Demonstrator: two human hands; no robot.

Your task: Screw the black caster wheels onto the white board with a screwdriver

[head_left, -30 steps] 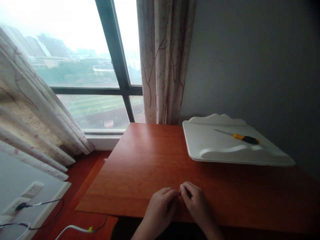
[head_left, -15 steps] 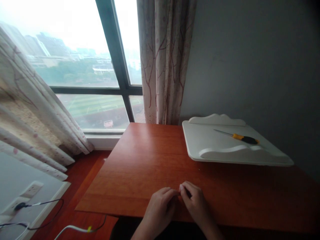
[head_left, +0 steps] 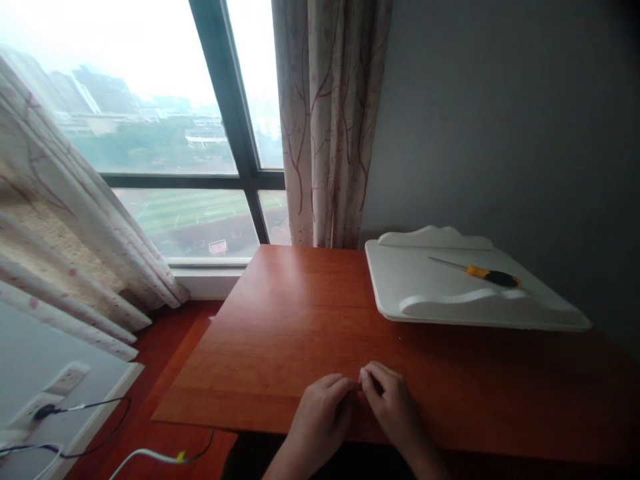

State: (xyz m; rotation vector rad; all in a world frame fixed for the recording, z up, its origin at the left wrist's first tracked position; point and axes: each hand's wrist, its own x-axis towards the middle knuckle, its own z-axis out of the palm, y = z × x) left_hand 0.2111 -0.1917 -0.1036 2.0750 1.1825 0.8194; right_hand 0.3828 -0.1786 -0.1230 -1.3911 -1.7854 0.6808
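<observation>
Both hands rest close together at the near edge of the reddish-brown wooden table (head_left: 280, 320). My left hand (head_left: 323, 410) has its fingers curled inward, the fingertips meeting those of my right hand (head_left: 387, 393). The right thumb and index finger are pinched together. Whatever may lie between the fingertips is hidden or too small to make out. Farther off on the right, a screwdriver (head_left: 480, 273) with a yellow and black handle lies on a white board (head_left: 415, 273) with wavy raised edges, its metal shaft pointing left. Neither hand touches it.
A window (head_left: 165, 133) with patterned curtains (head_left: 330, 133) stands beyond the table. Grey wall (head_left: 500, 120) rises behind the white board. On the lower left, a plug sits in a wall socket (head_left: 70, 379), and a white cable (head_left: 145, 455) runs near the floor.
The view has shifted very slightly. Both hands keep the same pose, and the screwdriver and white board lie as before.
</observation>
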